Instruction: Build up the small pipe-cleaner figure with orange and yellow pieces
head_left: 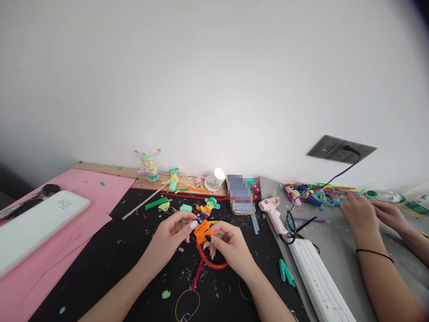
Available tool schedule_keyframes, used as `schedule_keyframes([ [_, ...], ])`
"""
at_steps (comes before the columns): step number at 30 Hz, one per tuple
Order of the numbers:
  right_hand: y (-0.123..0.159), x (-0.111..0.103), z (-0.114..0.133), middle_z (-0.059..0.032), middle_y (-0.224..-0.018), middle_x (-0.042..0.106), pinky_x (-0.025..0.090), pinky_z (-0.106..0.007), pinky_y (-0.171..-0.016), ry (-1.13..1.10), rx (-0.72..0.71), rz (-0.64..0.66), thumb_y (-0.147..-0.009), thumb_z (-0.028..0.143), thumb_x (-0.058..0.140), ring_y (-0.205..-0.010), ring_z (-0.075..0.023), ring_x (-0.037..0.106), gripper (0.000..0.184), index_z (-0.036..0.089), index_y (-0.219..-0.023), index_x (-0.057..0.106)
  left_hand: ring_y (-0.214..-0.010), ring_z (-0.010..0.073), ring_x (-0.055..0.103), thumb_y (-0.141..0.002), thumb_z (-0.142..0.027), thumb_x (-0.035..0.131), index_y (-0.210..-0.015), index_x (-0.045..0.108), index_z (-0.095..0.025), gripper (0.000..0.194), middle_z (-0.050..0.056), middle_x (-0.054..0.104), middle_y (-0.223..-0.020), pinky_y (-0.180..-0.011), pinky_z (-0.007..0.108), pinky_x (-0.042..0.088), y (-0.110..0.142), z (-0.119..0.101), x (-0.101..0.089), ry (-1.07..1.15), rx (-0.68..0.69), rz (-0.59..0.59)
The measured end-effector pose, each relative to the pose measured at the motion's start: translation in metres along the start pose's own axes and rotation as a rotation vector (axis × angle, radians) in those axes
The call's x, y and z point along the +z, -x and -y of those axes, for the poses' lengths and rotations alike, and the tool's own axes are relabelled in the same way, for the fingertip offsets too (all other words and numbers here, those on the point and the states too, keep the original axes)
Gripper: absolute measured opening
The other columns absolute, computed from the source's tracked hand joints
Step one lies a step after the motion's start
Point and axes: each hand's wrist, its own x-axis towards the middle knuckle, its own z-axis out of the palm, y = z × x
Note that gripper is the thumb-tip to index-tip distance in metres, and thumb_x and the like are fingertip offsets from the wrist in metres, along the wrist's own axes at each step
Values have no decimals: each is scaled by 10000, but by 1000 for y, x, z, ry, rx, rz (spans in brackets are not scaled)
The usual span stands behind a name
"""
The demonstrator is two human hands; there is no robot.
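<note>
My right hand (231, 243) pinches a folded orange pipe cleaner (203, 231) in front of me, its thumb lying across the lower right side. From the left, my left hand (177, 230) is closed with thumb and fingertips at the orange piece's left edge; the fingertips behind are partly hidden. Just below lies a curved red loop (214, 265), partly behind my right hand, beside a magenta strip (197, 275). A colourful pipe-cleaner figure (208, 206) lies right behind my hands. Green pipe cleaners (156, 203) are further left.
A phone (242, 197) and a paper cup (215, 179) stand by the wall. To the right are a pink glue gun (275, 217), a white power strip (318, 281) and a co-worker's hands (362, 214). A white power bank (43, 228) rests on pink sheets (110, 188) at left.
</note>
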Motion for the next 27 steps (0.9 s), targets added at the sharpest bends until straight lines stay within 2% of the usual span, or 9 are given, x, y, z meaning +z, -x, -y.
schedule_keyframes([
  [4, 1, 0, 1, -1, -612, 646, 423, -201, -467, 29, 36, 26, -742, 194, 618, -420, -70, 492, 44, 158, -744, 591, -573, 122, 496, -792, -416, 572, -899, 612, -183, 259, -7, 558, -687, -565, 239, 402, 1, -3, 1, -30, -7, 73],
  [8, 0, 0, 0, 7, -616, 644, 419, -202, -467, 39, 41, 37, -741, 198, 615, -417, -68, 490, 45, 162, -742, 588, -571, 122, 488, -791, -418, 577, -882, 623, -175, 264, -2, 561, -681, -559, 234, 398, 1, 0, 1, -23, 1, 115],
  [19, 0, 1, 1, 3, -616, 646, 431, -208, -464, 27, 37, 7, -718, 219, 640, -422, -77, 506, 82, 156, -755, 603, -622, 125, 497, -800, -389, 582, -898, 604, -172, 239, 22, 588, -772, -551, 227, 389, 0, 7, 1, -16, -1, 141],
  [27, -1, -1, -1, -9, -628, 657, 445, -226, -469, -6, -4, -12, -732, 265, 655, -431, -93, 523, 109, 177, -783, 613, -632, 131, 502, -799, -350, 577, -881, 600, -165, 203, 24, 596, -748, -569, 235, 390, -1, 5, 1, -33, 7, 135],
])
